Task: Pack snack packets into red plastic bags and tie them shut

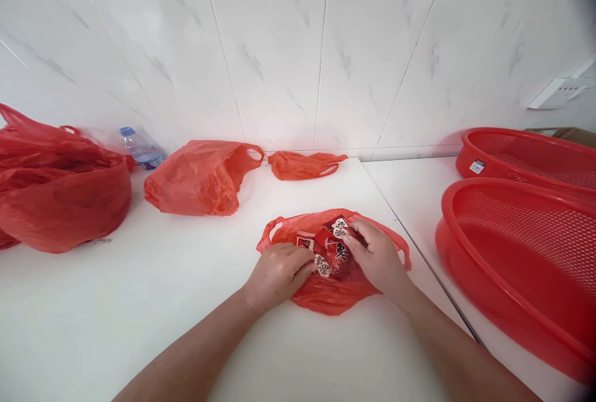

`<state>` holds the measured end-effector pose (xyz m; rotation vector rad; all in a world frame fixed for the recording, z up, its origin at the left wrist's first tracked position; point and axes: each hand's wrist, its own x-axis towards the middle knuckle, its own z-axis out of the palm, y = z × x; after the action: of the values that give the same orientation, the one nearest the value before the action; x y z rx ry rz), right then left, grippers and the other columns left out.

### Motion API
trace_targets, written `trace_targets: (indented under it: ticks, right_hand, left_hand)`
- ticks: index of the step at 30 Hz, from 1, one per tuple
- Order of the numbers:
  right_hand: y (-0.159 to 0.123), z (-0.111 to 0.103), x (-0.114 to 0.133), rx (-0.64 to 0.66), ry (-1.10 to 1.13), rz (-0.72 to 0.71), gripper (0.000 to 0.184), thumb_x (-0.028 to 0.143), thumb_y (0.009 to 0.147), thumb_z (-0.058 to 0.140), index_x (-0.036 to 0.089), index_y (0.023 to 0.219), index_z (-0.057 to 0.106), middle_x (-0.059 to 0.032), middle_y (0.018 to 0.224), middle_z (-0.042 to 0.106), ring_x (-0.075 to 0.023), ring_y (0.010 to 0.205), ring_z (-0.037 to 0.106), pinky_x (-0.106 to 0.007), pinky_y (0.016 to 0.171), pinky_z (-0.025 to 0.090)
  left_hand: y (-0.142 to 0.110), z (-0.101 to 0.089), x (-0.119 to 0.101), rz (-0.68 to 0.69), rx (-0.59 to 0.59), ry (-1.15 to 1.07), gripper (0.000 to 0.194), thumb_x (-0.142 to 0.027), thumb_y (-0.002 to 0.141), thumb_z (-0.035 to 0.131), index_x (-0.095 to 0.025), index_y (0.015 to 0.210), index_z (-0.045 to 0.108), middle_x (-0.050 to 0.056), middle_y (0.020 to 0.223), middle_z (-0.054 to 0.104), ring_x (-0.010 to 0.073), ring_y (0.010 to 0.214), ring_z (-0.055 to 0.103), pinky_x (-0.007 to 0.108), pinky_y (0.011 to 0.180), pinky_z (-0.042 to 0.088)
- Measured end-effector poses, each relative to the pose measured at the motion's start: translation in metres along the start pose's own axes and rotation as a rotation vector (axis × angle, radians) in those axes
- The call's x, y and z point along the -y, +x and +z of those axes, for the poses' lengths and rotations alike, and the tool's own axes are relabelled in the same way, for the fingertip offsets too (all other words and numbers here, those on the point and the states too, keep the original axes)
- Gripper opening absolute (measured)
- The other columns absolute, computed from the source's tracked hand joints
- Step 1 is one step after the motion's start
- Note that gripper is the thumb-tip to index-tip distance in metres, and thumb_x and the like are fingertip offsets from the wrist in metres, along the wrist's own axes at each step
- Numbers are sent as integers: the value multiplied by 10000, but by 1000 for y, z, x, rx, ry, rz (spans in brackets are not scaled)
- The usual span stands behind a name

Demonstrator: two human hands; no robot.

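Note:
An opened red plastic bag (335, 303) lies on the white table in front of me, its handles spread to either side. Inside are several small red packets (339, 253) with dark and white printed characters. My right hand (379, 259) pinches one packet (339, 226) at the bag's far side between thumb and fingers. At the bag's left, my left hand (282, 272) has its fingers closed at the edge of another packet (322, 265) with a white label. Its fingertips are partly hidden among the packets.
Two red perforated plastic baskets (449, 213) stand at the right. Along the wall are a red bag (195, 178), a flattened red bag (300, 166) and a clear bottle (139, 147) with a blue cap. A large red bag bundle (65, 203) sits far left.

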<state>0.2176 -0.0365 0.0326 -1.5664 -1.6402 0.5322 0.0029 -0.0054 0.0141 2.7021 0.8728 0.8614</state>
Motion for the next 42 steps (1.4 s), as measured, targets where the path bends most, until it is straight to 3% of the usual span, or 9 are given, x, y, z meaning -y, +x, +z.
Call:
trace_targets:
  ticks: [6, 14, 19, 22, 24, 27, 32, 42]
  right_hand:
    - [-2, -1, 0, -40, -32, 54, 255, 387, 898, 405, 229, 700, 377, 34, 614, 448, -138, 561, 434, -266, 531, 360]
    - [-2, -3, -3, -44, 70, 69, 252, 407, 909, 383, 232, 727, 380, 29, 663, 477, -141, 594, 461, -259, 540, 372]
    - [-1, -5, -3, -44, 70, 75, 282, 410, 914, 375, 231, 698, 344, 36, 628, 448, -134, 551, 416, -258, 504, 345]
    - [0, -6, -3, 22, 44, -4, 221, 380, 909, 395, 233, 749, 434, 13, 718, 529, -155, 660, 494, -278, 598, 408]
    - [0, -6, -2, 116, 55, -82, 162, 335, 892, 434, 226, 790, 495, -18, 908, 599, -179, 863, 551, -302, 752, 443]
    - [0, -5, -3, 249, 54, -137, 152, 286, 870, 472, 213, 742, 508, -27, 1063, 604, -191, 1021, 536, -313, 852, 431]
    - [2, -5, -6, 279, -46, -108, 227, 305, 893, 444, 215, 687, 412, 9, 742, 540, -149, 698, 501, -294, 631, 414]
    - [4, -11, -10, 119, -31, -2, 260, 363, 886, 448, 222, 689, 352, 29, 664, 423, -140, 622, 413, -288, 568, 367]
  left_hand:
    - [-3, 2, -4, 182, 79, 32, 209, -300, 904, 443, -191, 866, 618, 12, 633, 601, 145, 577, 530, 273, 562, 410]
    - [-7, 1, -18, 326, 26, 54, 261, -409, 827, 520, -162, 839, 605, 12, 572, 537, 144, 522, 474, 267, 484, 343]
    - [-8, -1, -21, 342, -11, 114, 208, -330, 860, 478, -168, 795, 591, -4, 533, 506, 127, 493, 443, 257, 470, 318]
    - [-8, -1, -20, 328, -6, 110, 175, -279, 861, 467, -170, 799, 588, -6, 538, 522, 121, 490, 447, 252, 473, 326]
    - [-7, -1, -19, 324, -2, 110, 170, -268, 861, 465, -172, 791, 586, -8, 536, 522, 119, 490, 446, 248, 474, 326]
    - [-7, -2, -19, 335, -7, 121, 170, -262, 858, 472, -171, 765, 580, -16, 521, 498, 115, 485, 429, 245, 474, 317]
    - [-17, -4, -21, 355, -48, 140, 138, -244, 844, 503, -165, 759, 576, -17, 512, 478, 115, 474, 394, 252, 480, 299]
    - [-33, -7, -24, 325, -5, 85, 75, -143, 833, 517, -160, 780, 567, -11, 541, 515, 117, 488, 409, 259, 496, 307]
